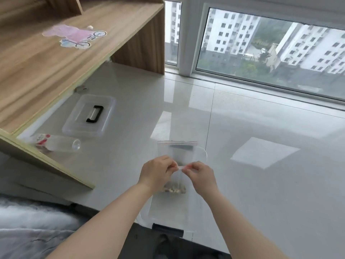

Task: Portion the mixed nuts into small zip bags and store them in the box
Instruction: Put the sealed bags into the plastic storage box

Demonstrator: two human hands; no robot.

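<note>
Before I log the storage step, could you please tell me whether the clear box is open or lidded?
Open: the lid with its black handle lies apart on the table, while the box sits uncovered beneath both hands.

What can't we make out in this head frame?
- Small zip bag: whether its seal is shut; left hand and right hand pinch and cover the strip.
- Nuts: kinds and count, blurred.
- Clear box: other contents, hidden by arms and glare; near corner cut off by the table edge.
- Bottle: label text too small.
</note>
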